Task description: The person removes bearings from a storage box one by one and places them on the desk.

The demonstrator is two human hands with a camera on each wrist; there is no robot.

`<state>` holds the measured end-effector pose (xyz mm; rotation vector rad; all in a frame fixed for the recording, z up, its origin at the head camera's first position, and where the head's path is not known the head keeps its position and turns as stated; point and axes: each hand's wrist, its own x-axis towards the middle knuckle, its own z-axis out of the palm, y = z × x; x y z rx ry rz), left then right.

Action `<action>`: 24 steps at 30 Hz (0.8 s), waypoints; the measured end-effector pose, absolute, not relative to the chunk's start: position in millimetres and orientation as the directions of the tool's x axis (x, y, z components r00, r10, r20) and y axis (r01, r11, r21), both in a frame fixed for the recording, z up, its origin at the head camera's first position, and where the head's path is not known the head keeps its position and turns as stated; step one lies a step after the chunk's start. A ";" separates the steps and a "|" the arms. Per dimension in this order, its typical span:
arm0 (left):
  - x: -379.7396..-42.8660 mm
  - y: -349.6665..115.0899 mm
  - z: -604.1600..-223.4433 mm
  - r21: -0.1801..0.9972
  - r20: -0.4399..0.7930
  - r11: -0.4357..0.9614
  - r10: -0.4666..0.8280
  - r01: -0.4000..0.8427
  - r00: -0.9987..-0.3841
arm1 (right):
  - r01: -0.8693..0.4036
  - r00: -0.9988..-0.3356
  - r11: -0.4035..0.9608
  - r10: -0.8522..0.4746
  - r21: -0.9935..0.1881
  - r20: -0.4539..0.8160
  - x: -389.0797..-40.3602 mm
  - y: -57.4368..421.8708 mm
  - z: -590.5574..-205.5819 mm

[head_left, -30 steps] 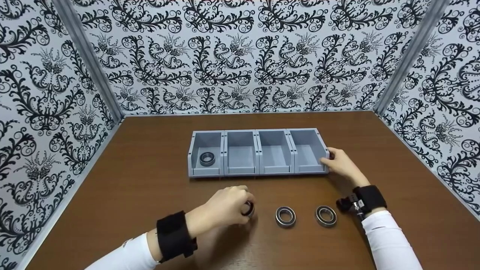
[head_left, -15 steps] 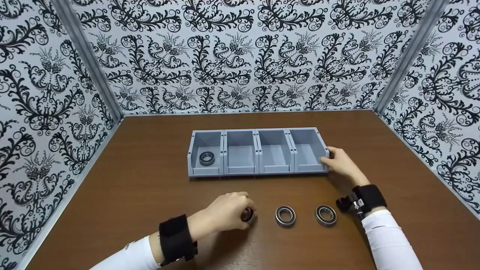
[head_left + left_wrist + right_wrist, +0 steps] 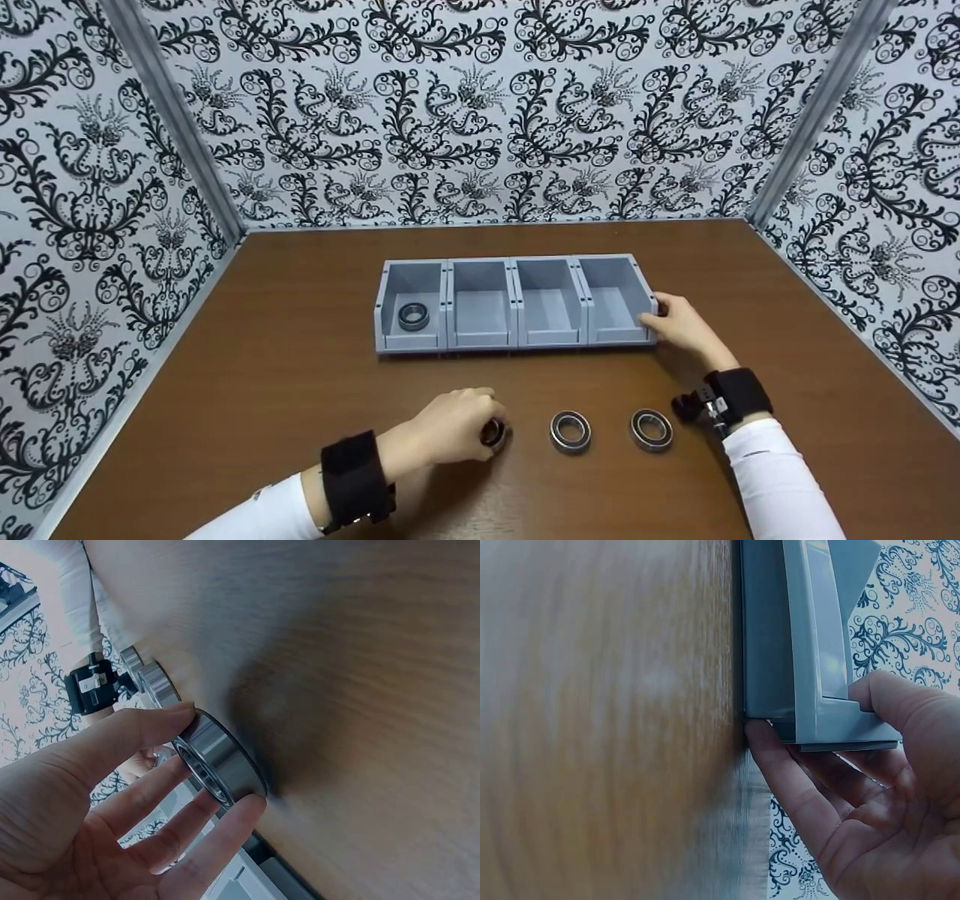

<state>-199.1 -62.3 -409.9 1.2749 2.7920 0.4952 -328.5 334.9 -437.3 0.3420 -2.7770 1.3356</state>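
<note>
In the head view my left hand (image 3: 457, 426) pinches a ball bearing (image 3: 225, 757) low over the table, left of two others. The left wrist view shows thumb and fingertips on its shiny outer ring. My right hand (image 3: 684, 328) grips the right end wall of a grey row of bins (image 3: 480, 341). Its thumb (image 3: 889, 694) lies over the front corner while the other fingers are against the outer side. One bearing (image 3: 413, 316) lies flat in the leftmost bin; the other bins hold nothing. Two more bearings lie on the table, a middle one (image 3: 571, 432) and a right one (image 3: 651, 430).
The brown table (image 3: 300, 300) is bounded by patterned black-and-white walls (image 3: 480, 112) at the back and sides. Black straps with small cameras sit on both wrists; the right camera (image 3: 688, 409) hangs close to the right-hand bearing.
My left hand has shifted slightly toward me and down with its bearing, then stayed nearly still. My right hand keeps its grip on the bins, and the loose bearings have not moved.
</note>
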 end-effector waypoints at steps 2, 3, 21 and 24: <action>-198.6 -62.6 -409.9 0.301 0.103 0.608 0.745 0.734 -0.659 | -0.199 -0.977 0.596 -0.179 -0.778 0.113 -328.0 334.7 -436.6; -198.4 -62.7 -410.0 0.302 0.107 0.605 0.747 0.737 -0.657 | -0.191 -0.979 0.593 -0.177 -0.782 0.104 -327.6 334.5 -436.2; -199.4 -62.2 -413.6 0.264 0.123 0.617 0.741 0.741 -0.660 | -0.208 -0.977 0.630 -0.169 -0.748 0.130 -328.3 334.4 -435.7; -199.3 -62.2 -414.8 0.253 0.120 0.626 0.736 0.738 -0.666 | -0.217 -0.975 0.629 -0.175 -0.747 0.136 -329.0 334.3 -437.1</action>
